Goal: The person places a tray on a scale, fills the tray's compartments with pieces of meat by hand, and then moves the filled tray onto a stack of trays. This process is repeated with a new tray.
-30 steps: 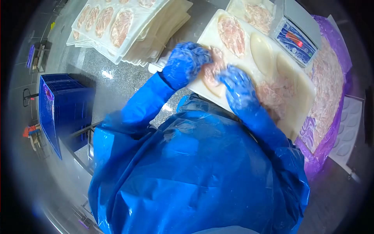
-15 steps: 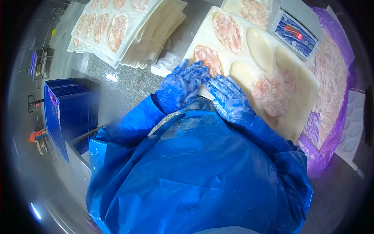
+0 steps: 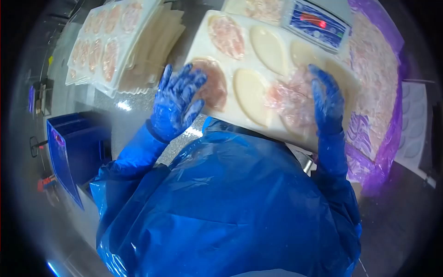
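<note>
A white moulded tray (image 3: pixel 242 65) with oval hollows lies in front of me. Pale pink raw meat fills two hollows on its left: an upper portion (image 3: pixel 227 38) and a lower portion (image 3: pixel 211 87). My left hand (image 3: pixel 177 99), in a wet blue glove, is at the tray's left edge beside the lower portion, fingers spread. A loose heap of raw meat (image 3: pixel 290 99) sits on the right part of the tray. Against its right side is my right hand (image 3: pixel 327 99), gloved too, fingers extended and not closed round it. An oval hollow (image 3: pixel 251 97) between the portions is bare.
A scale (image 3: pixel 316 25) with a red-lit display stands behind the tray. Right of it, a purple-lined container (image 3: pixel 392 152) holds a mass of raw meat. At the left is a stack of filled trays (image 3: pixel 122 74). A blue bin (image 3: pixel 76 147) stands at lower left.
My hands have moved apart: the left to the tray's left edge, the right over to the loose meat. The lower left portion now looks spread wider in its hollow. The view has shifted.
</note>
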`<state>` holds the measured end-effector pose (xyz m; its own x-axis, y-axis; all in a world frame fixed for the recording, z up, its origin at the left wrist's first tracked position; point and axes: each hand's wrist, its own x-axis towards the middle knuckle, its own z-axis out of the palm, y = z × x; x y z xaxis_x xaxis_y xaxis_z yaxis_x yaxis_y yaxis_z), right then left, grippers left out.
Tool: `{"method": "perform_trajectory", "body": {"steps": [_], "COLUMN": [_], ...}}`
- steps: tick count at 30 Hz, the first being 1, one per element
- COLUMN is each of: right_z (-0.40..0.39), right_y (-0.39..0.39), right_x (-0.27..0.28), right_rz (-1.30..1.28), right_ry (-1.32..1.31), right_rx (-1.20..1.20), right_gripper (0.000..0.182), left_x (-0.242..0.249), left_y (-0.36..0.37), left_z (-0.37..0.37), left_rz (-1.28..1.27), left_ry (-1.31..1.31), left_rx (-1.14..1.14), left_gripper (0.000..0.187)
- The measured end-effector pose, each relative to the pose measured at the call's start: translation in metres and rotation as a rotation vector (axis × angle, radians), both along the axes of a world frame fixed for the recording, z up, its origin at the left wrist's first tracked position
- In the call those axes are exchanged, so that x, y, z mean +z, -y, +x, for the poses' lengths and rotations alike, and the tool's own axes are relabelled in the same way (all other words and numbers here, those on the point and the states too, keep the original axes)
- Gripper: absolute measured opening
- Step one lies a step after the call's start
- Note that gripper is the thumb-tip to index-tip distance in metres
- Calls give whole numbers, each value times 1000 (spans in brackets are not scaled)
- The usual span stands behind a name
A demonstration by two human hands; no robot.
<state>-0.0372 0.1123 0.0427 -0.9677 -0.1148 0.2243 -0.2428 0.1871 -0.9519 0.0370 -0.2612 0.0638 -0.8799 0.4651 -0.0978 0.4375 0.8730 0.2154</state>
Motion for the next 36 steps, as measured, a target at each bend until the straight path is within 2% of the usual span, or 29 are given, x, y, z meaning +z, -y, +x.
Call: {"method": "perform_trajectory", "body": {"steps": [2,3,4,5,6,8,9,11,12,13,14,15,16,18,19,21,22,23,25,26,27,29,30,31,32,33,35,36], "right_z": [-14,-8,3,11,19,30,30,17,-1,-13,-24,-30,-37,-54,-57,-61,-71,-84,-109,-117,-119,-102,-84,-74,-60,-46,-22,-19], "right_y": [-21,-19,-8,-5,-10,-22,-28,-40,-49,-45,-35,-30,-32,-30,-25,-8,-1,3,14,12,15,28,40,38,39,36,36,28], "right_x": [9,3,-10,-16,-14,-10,-11,-12,-4,-2,0,-2,-7,-16,-12,5,15,7,-9,-8,-11,-6,-5,-15,-20,-20,-13,-13], "right_rz": [613,613,648,682,683,482,483,392,765,763,770,777,775,693,689,107,81,81,32,278,274,240,169,466,568,570,742,743], "right_ry": [-314,-316,-384,-448,-448,-269,-264,-193,-705,-704,-686,-662,-659,-257,-261,135,197,198,-124,-343,-346,-409,-277,-458,-567,-567,-559,-557], "right_rx": [-172,-181,-45,91,82,178,176,-52,0,-5,2,10,2,159,164,231,268,279,116,1,9,53,110,136,236,241,315,314], "right_gripper": [24,24,23,23,23,20,20,22,28,28,31,35,35,39,39,38,36,36,33,29,29,26,25,25,27,27,29,29], "left_x": [-7,-3,4,4,1,-7,-9,-18,-31,-43,-45,-48,-42,-52,-50,-39,-25,-24,-16,-23,-25,-20,-34,-45,-53,-60,-54,-48], "left_y": [-37,-53,-71,-91,-106,-142,-164,-194,-204,-210,-207,-202,-196,-181,-173,-159,-147,-139,-119,-110,-105,-103,-104,-102,-101,-99,-100,-102], "left_z": [-13,-22,-33,-40,-51,-72,-80,-96,-101,-106,-114,-118,-121,-132,-137,-145,-153,-156,-171,-169,-170,-169,-171,-170,-169,-169,-161,-152], "left_rz": [578,472,372,405,408,418,452,482,378,273,477,472,580,871,868,1210,1040,1061,631,630,627,489,552,555,432,307,263,216], "left_ry": [89,-2,-104,-177,-221,-265,-212,-163,-213,-262,-209,-204,-40,257,253,451,440,447,227,22,17,-389,-285,-282,-310,-337,-333,-328], "left_rx": [101,5,-85,-124,-146,-162,-82,-11,-19,-29,-40,-52,-48,-29,-24,-51,33,186,235,201,208,-61,-164,-160,-183,-206,-193,-179], "left_gripper": [43,38,32,28,28,29,32,35,36,38,31,31,27,20,20,25,31,34,34,31,31,34,37,37,36,34,36,39]}}
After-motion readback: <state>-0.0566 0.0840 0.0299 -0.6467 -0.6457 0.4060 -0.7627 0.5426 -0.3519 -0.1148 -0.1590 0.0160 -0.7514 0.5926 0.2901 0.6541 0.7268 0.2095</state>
